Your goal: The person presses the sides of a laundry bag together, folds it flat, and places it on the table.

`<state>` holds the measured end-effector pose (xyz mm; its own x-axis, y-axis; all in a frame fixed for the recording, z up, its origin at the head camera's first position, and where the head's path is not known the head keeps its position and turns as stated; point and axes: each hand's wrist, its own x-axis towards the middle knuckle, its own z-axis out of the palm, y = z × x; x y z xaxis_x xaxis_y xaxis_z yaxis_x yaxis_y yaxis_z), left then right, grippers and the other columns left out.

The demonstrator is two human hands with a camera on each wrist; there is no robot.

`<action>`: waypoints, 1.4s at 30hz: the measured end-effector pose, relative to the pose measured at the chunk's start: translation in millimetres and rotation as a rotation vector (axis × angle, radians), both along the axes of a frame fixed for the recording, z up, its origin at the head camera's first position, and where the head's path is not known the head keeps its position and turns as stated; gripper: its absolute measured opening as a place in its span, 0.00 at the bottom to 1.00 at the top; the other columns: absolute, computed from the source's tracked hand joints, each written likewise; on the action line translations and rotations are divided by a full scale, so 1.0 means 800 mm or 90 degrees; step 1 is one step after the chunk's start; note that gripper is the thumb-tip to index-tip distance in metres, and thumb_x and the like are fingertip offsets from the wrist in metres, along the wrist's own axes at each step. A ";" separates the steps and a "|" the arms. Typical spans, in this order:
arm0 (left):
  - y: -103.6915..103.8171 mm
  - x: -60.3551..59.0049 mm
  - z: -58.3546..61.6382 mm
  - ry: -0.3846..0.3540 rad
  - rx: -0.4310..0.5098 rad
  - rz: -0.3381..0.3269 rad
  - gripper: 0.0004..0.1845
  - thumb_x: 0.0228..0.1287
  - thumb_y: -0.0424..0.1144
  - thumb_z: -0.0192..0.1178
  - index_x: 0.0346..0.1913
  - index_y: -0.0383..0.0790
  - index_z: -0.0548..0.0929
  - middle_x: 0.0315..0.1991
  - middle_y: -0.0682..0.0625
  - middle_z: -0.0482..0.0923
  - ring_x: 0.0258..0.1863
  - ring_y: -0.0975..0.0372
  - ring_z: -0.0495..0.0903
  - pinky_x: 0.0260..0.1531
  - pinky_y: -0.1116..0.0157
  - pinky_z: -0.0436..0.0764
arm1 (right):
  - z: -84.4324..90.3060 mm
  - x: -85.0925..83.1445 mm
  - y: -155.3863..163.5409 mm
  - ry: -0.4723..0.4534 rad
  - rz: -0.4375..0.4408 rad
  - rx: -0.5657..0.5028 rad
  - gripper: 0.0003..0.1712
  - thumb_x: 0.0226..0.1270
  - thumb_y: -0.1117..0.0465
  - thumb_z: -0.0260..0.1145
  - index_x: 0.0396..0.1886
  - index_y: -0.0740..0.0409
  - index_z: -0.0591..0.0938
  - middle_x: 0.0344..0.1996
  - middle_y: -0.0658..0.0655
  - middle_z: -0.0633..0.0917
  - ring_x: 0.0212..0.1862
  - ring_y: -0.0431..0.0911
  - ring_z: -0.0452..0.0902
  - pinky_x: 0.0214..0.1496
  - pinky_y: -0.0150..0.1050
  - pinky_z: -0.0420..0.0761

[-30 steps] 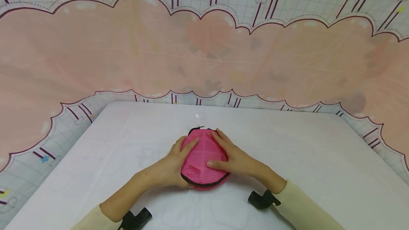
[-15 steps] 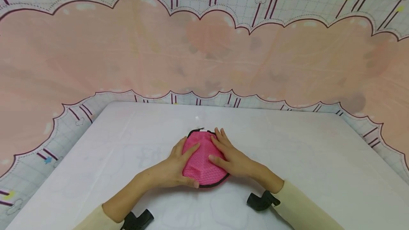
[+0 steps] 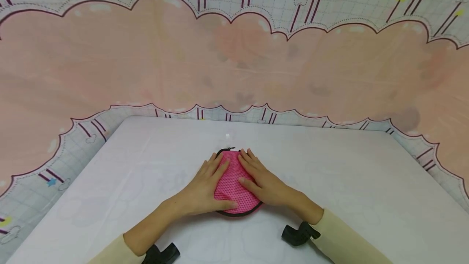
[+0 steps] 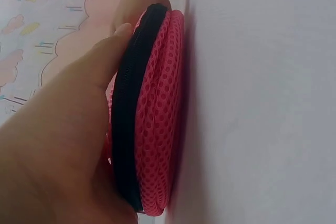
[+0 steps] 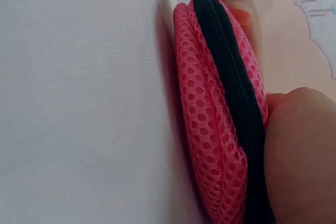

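Note:
A round pink mesh pouch [image 3: 238, 186] with a black zipper band round its edge lies on the white table, in the middle of the head view. My left hand [image 3: 205, 190] rests on its left side, fingers spread and fairly straight, thumb across the near edge. On the right side my right hand [image 3: 265, 182] presses flat, its fingers pointing away from me. In the left wrist view the pouch's zipper band [image 4: 128, 93] faces the camera, and the mesh side touches the table. The right wrist view shows the zipper [image 5: 231, 66] closed along the visible stretch.
The white table [image 3: 329, 166] reaches out on all sides of the pouch. Behind it hangs a peach and white patterned cloth [image 3: 183, 64]. A black wrist mount [image 3: 300, 233] sits at the right sleeve, another black mount [image 3: 161, 254] at the left.
My left hand has shifted right and further over the pouch, its thumb now on top near the front edge. The right hand's fingers have drawn closer together. The pouch has hardly moved.

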<state>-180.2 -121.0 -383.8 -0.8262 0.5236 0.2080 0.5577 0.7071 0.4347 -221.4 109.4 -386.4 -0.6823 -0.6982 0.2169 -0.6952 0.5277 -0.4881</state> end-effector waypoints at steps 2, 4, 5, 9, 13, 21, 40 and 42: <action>0.001 0.000 0.000 -0.006 -0.002 -0.001 0.59 0.51 0.66 0.65 0.73 0.30 0.51 0.75 0.38 0.39 0.73 0.45 0.36 0.69 0.48 0.42 | -0.001 -0.001 0.000 0.000 0.003 0.000 0.37 0.75 0.48 0.51 0.75 0.59 0.52 0.75 0.57 0.49 0.75 0.48 0.33 0.72 0.50 0.46; 0.003 0.000 0.000 -0.010 0.002 0.001 0.60 0.50 0.65 0.66 0.73 0.28 0.51 0.75 0.37 0.40 0.73 0.45 0.36 0.69 0.47 0.42 | -0.003 -0.002 0.001 -0.002 0.006 -0.001 0.37 0.75 0.47 0.50 0.75 0.58 0.52 0.75 0.57 0.48 0.75 0.49 0.33 0.72 0.50 0.46; 0.003 0.000 0.000 -0.009 0.004 0.003 0.60 0.50 0.66 0.66 0.73 0.28 0.50 0.75 0.37 0.40 0.73 0.45 0.37 0.69 0.47 0.42 | -0.003 -0.002 0.001 -0.003 0.008 -0.003 0.37 0.75 0.48 0.50 0.75 0.59 0.52 0.75 0.57 0.48 0.75 0.49 0.33 0.72 0.50 0.46; 0.005 0.000 -0.001 0.003 0.010 0.010 0.61 0.49 0.66 0.66 0.72 0.26 0.50 0.75 0.36 0.42 0.73 0.45 0.37 0.69 0.48 0.43 | -0.003 -0.003 0.001 -0.006 0.013 -0.008 0.37 0.75 0.49 0.51 0.75 0.59 0.52 0.75 0.58 0.48 0.75 0.50 0.33 0.72 0.51 0.46; 0.005 0.000 -0.004 0.010 0.021 0.011 0.60 0.49 0.65 0.67 0.72 0.27 0.52 0.74 0.36 0.44 0.73 0.44 0.38 0.69 0.47 0.43 | -0.003 -0.003 0.001 -0.012 0.013 -0.009 0.38 0.75 0.48 0.52 0.75 0.59 0.52 0.75 0.58 0.48 0.75 0.49 0.33 0.72 0.51 0.46; 0.005 0.000 -0.006 0.010 0.017 0.007 0.60 0.49 0.63 0.68 0.72 0.25 0.51 0.74 0.35 0.44 0.73 0.43 0.38 0.68 0.45 0.43 | -0.004 -0.003 0.001 -0.012 0.017 -0.003 0.39 0.74 0.48 0.52 0.76 0.58 0.50 0.75 0.58 0.47 0.75 0.49 0.32 0.72 0.52 0.46; 0.009 -0.001 -0.004 0.010 -0.036 -0.001 0.60 0.51 0.64 0.66 0.72 0.23 0.49 0.73 0.31 0.43 0.72 0.38 0.38 0.66 0.41 0.45 | -0.001 0.002 0.000 0.015 0.009 0.054 0.40 0.75 0.45 0.50 0.76 0.58 0.49 0.76 0.57 0.45 0.75 0.49 0.29 0.72 0.51 0.43; 0.009 0.000 -0.003 -0.001 -0.031 0.001 0.60 0.52 0.64 0.65 0.72 0.23 0.49 0.73 0.31 0.42 0.72 0.39 0.37 0.67 0.41 0.45 | 0.001 0.004 -0.002 0.042 -0.003 0.075 0.40 0.74 0.44 0.49 0.76 0.59 0.50 0.75 0.57 0.46 0.75 0.50 0.31 0.73 0.49 0.44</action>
